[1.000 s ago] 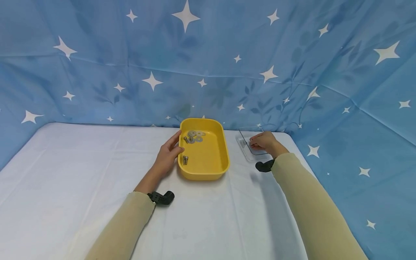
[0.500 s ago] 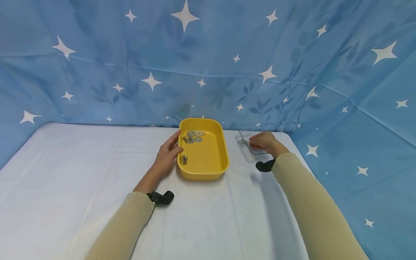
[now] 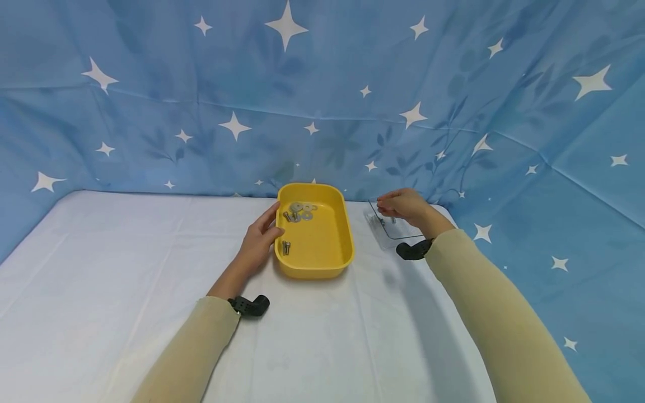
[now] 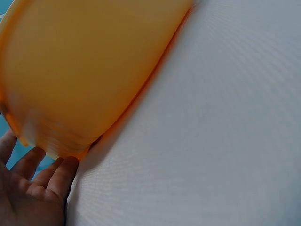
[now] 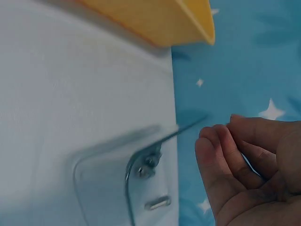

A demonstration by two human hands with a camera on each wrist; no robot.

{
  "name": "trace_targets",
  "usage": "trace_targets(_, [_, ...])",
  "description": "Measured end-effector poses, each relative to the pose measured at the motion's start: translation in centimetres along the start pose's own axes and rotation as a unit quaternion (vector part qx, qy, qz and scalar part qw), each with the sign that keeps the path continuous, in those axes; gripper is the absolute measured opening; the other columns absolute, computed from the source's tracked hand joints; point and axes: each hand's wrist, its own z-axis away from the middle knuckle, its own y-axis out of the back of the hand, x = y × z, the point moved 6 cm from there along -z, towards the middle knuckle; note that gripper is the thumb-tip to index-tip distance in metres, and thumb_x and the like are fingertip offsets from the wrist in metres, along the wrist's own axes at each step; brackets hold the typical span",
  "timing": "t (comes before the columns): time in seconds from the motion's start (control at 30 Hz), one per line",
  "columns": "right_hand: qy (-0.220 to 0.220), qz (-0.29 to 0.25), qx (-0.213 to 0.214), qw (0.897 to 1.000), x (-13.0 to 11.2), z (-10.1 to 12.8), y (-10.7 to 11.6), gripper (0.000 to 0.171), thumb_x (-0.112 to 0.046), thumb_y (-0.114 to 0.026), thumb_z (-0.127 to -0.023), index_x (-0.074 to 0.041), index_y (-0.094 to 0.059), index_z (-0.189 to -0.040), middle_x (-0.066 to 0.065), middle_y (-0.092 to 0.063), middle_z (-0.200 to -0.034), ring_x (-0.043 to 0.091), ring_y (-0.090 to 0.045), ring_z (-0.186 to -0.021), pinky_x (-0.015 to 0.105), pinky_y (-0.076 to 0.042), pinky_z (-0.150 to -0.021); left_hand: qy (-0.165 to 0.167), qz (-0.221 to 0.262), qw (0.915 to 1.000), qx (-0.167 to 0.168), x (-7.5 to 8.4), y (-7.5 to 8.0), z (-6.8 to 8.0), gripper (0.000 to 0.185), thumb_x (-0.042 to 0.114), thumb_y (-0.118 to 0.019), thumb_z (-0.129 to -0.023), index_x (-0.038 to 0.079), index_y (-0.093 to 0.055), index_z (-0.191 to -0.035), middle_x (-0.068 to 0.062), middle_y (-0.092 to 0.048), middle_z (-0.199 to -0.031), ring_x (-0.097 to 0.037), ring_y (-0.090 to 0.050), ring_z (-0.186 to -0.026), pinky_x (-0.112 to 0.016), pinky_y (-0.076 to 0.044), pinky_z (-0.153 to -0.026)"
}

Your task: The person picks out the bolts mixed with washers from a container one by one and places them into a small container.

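In the head view, my left hand (image 3: 255, 243) holds the left rim of a yellow tray (image 3: 340, 235), thumb over the edge. The left wrist view shows its fingertips against the tray's outer wall (image 4: 99, 61). Several grey washers (image 3: 297, 207) and bolts (image 3: 287, 216) lie in the tray's far left part, with more bolts (image 3: 286, 248) by its near left side. My right hand (image 3: 405, 207) hovers over a clear plastic box (image 3: 395, 239). Its fingers are loosely curled, with nothing visible between them. In the right wrist view, several metal bolts (image 5: 146, 170) lie in the box.
A white cloth (image 3: 151, 268) covers the table. Behind and to the right hangs a blue curtain (image 3: 332, 151) with white stars, close to the far ends of the tray and box. Each wrist wears a black camera band (image 3: 247, 306).
My right hand has risen out of the clear box and shifted slightly away from me, uncovering a bolt inside. The left hand and the tray have stayed put.
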Motion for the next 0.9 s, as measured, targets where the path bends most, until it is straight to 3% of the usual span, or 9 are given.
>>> trace_targets(0.13, [0.015,-0.014,-0.006,1.000,-1.9,0.6,-1.3,0.044,-0.014,-0.054,-0.104,0.004,-0.052,-0.145,0.022,-0.052,-0.150,0.035,-0.053,-0.137,0.042,-0.046,-0.115,0.007,-0.008,0.9999,0.002,0.7,0.0,0.5,0.069,0.008,-0.051,-0.098,0.017,-0.026,-0.162,-0.003,-0.025,-0.169,-0.025,-0.026,-0.156,-0.043,-0.029,-0.127])
trace_targets(0.37, [0.038,-0.064,-0.055,0.996,-4.3,1.6,-4.6,0.043,-0.009,-0.054,-0.103,0.007,-0.052,-0.142,0.026,-0.053,-0.147,0.036,-0.056,-0.135,0.039,-0.052,-0.109,0.006,-0.006,1.0000,0.003,0.9,-0.2,0.6,0.070,0.009,-0.052,-0.097,0.019,-0.027,-0.162,-0.002,-0.026,-0.169,-0.024,-0.027,-0.156,-0.042,-0.029,-0.127])
trace_targets(0.57, [0.030,-0.072,-0.093,0.993,-5.0,1.9,-7.8,0.040,-0.007,-0.057,-0.101,0.008,-0.055,-0.138,0.027,-0.059,-0.138,0.039,-0.059,-0.130,0.041,-0.051,-0.109,0.006,-0.005,1.0000,0.001,0.9,-0.2,0.6,0.070,0.010,-0.052,-0.097,0.019,-0.027,-0.162,-0.002,-0.026,-0.169,-0.025,-0.027,-0.156,-0.042,-0.030,-0.126])
trace_targets(0.9, [0.014,-0.066,-0.144,0.987,-5.1,2.1,-12.6,0.041,-0.007,-0.060,-0.099,0.008,-0.057,-0.137,0.028,-0.059,-0.139,0.034,-0.064,-0.124,0.043,-0.051,-0.110,0.007,-0.011,0.9999,0.004,0.8,-0.1,0.6,0.070,0.010,-0.052,-0.097,0.020,-0.027,-0.162,0.000,-0.026,-0.169,-0.023,-0.026,-0.157,-0.041,-0.030,-0.126])
